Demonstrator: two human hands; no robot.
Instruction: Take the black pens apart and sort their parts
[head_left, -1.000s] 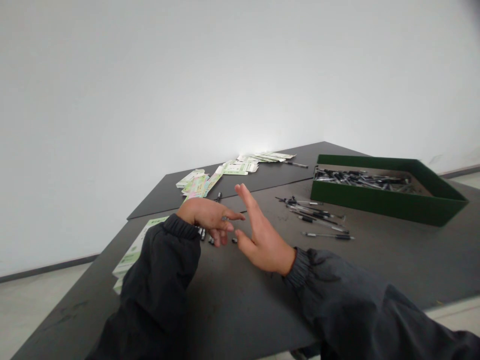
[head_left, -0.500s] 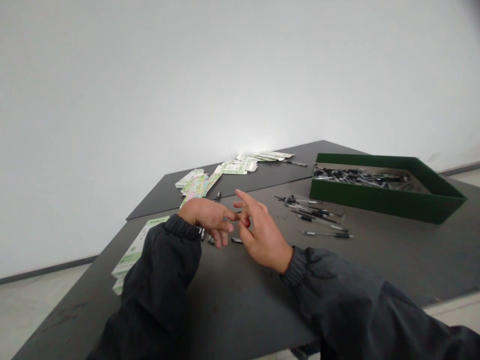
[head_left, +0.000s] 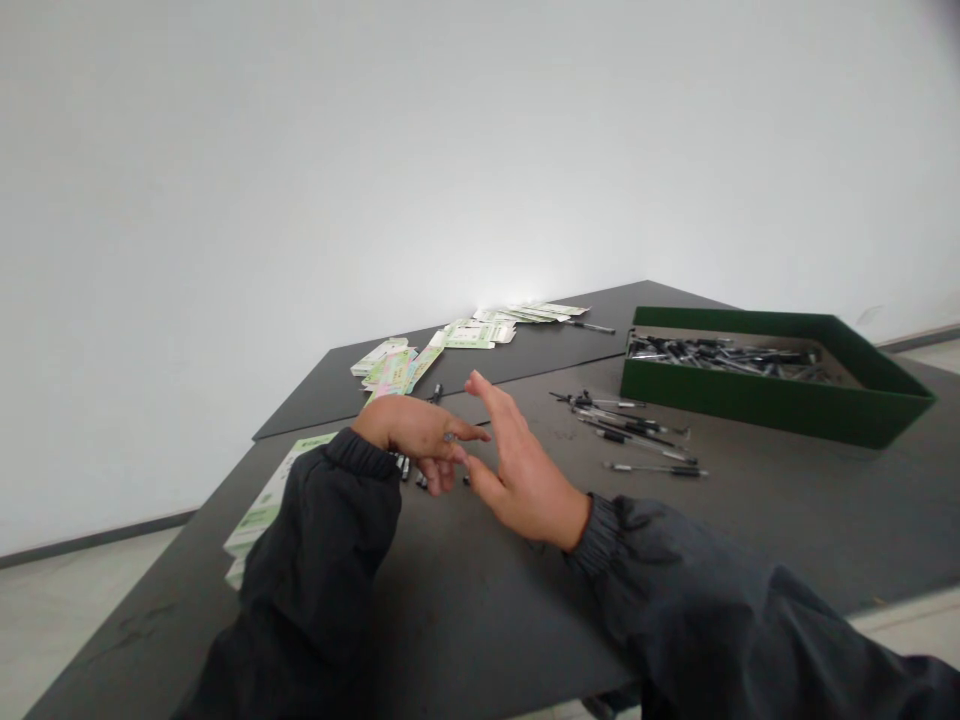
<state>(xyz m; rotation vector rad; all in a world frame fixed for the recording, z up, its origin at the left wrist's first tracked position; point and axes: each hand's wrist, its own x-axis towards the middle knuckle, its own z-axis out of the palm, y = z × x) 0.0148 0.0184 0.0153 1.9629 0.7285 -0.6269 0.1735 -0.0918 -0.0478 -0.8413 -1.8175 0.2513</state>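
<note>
The right hand (head_left: 527,480) has just opened and looks free. So only the left hand (head_left: 420,432) seems to pinch the small grey thing (head_left: 449,437).

From where I stand, the dark counter (head_left: 480,620) has a seam (head_left: 547,374) crossing its surface. Beyond the seam: light green-and-white cartons (head_left: 469,335), laid flat and overlapping; one pen (head_left: 589,327) beside them. Right side: an open green box (head_left: 750,399), with loose pens (head_left: 643,427) piled near it and a separate pen (head_left: 652,469) closer to the front edge. Left edge: a carton stack (head_left: 270,505), partly hidden. Centre: further pens (head_left: 405,467), partly hidden.
</note>
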